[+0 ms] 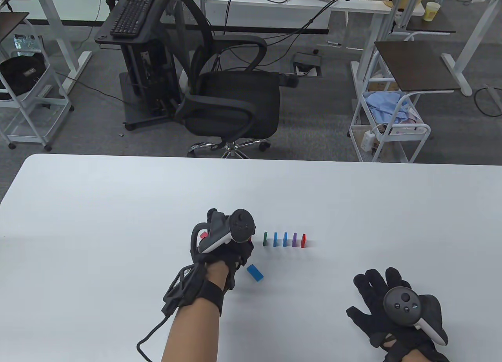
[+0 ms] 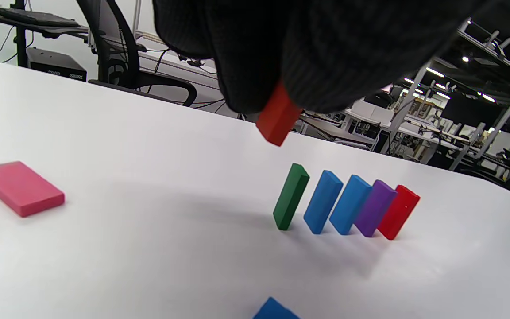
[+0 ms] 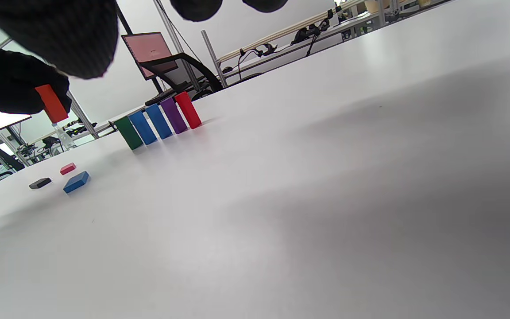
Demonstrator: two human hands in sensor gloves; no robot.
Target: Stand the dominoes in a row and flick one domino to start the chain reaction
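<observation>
Above the surface (image 1: 117, 205), a red domino (image 2: 277, 118) is pinched by the left hand (image 1: 219, 240) for adding beside the green domino (image 2: 290, 196) ending the standing row, while the right hand (image 1: 396, 311) is rested flat, fingers spread, holding nothing.

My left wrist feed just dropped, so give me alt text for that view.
The left hand's gloved fingers pinch an orange-red domino above the white table, just left of a row of five standing dominoes: green, blue, blue, purple, red. A pink domino lies flat at far left.
</observation>
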